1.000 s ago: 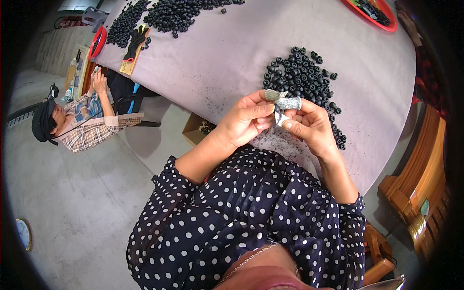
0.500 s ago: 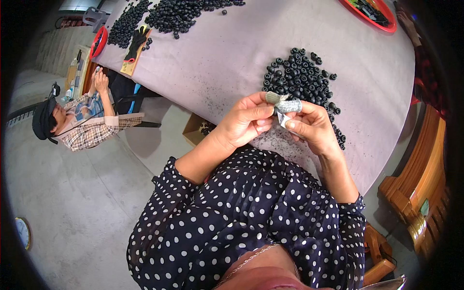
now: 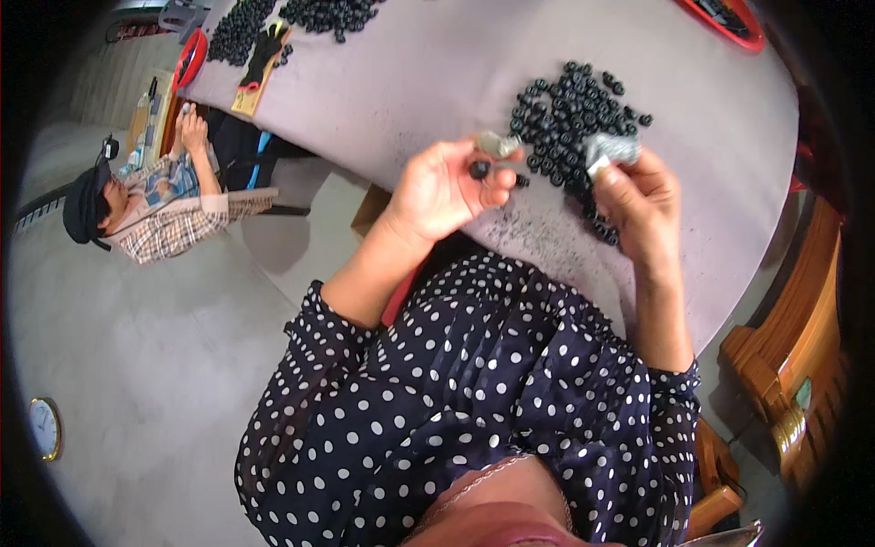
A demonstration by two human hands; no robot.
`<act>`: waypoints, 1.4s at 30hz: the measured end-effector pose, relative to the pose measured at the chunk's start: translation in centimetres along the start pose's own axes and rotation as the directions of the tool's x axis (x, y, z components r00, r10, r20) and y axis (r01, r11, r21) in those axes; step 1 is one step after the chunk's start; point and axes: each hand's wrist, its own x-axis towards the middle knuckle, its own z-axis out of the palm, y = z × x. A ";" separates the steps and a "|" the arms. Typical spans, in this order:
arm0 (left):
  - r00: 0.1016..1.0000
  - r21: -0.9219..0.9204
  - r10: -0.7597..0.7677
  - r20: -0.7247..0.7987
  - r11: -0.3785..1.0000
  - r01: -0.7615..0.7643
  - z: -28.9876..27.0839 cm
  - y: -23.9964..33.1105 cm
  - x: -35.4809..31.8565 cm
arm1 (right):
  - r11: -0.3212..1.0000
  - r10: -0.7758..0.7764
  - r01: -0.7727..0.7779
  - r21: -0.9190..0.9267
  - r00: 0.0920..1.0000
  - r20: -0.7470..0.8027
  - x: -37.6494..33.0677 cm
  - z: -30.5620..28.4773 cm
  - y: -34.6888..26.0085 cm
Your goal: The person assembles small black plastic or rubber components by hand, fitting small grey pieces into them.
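Hands apart over grey worktop (image 3: pixel 410 82), above its near edge. Left hand (image 3: pixel 447 182) palm-up, fingers curled, grasping a small black round part (image 3: pixel 479 170) btwn thumb and fingers, w/ a small grey metal piece (image 3: pixel 497 144) pinched at the fingertips. Right hand (image 3: pixel 638 196) clenched round a silvery grey piece (image 3: pixel 612 149), which sticks out above the thumb. Pile of black round parts (image 3: pixel 570 105) lies on worktop just behind and btwn both hands; fine black specks scattered on the cloth near the edge. Far end: more black parts (image 3: pixel 328 14), a black glove on a card (image 3: pixel 260 55), red tray (image 3: pixel 725 23) at top right. Second person in plaid shirt and dark cap (image 3: pixel 137 205) sits at left, well apart. Wooden chair (image 3: pixel 784 365) on right.
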 end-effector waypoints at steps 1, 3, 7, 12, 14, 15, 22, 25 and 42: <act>0.999 -0.007 0.008 -0.052 1.000 -0.008 0.2 0.4 -0.2 | 0.998 -0.070 0.071 0.004 0.997 -0.020 0.3 -0.4 0.2; 0.992 0.010 0.014 -0.122 1.000 -0.013 -1.7 0.9 -0.3 | 0.991 -0.124 0.124 0.044 0.992 0.010 0.2 -0.7 0.2; 0.984 0.242 0.009 0.178 0.969 -0.052 -3.3 1.0 -0.8 | 0.990 -0.142 0.143 0.010 0.989 -0.038 0.6 -0.3 0.5; 0.916 0.990 0.382 0.126 -0.100 -0.095 -0.6 -1.9 -0.6 | 0.994 -0.111 0.111 -0.005 0.992 -0.066 0.4 -0.3 0.8; 0.903 0.968 0.392 0.178 -0.236 -0.088 -0.9 -2.4 0.0 | 0.995 -0.095 0.092 -0.037 0.992 -0.082 0.3 0.2 0.6; 0.894 0.945 0.382 0.233 -0.305 -0.117 -1.4 -2.7 0.6 | 0.995 -0.095 0.093 -0.037 0.992 -0.081 0.3 0.3 0.7; 0.922 0.889 0.278 0.270 -0.440 -0.128 -1.1 -2.6 1.6 | 0.995 -0.062 0.061 -0.083 0.998 -0.010 0.3 0.3 1.1; 0.936 0.980 0.330 0.124 -0.191 -0.063 -0.9 -2.3 1.6 | 0.988 -0.055 0.052 -0.146 0.998 -0.013 0.3 0.2 0.9; 0.994 0.658 0.107 0.016 0.747 -0.091 1.3 -3.8 1.3 | 0.989 0.114 -0.104 -0.108 0.989 0.094 -0.3 1.4 1.2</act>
